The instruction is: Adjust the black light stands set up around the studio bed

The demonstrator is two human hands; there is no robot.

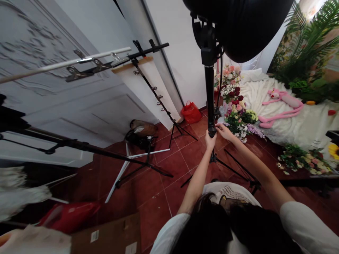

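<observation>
A black light stand rises upright in front of me, with a large black lamp head at its top. My left hand is closed around the stand's pole just below a black collar. From the other side, my right hand reaches to the same collar, its fingers bent and gripping there. Exactly what its fingertips press on is too small to make out. Below my hands, the stand's lower part is partly hidden by my left arm.
Left of me stand a backdrop stand with clips and a thick black pole slanting across. A red bag sits by the wall. Flowers and a pink plush toy are on the right. A cardboard box lies lower left.
</observation>
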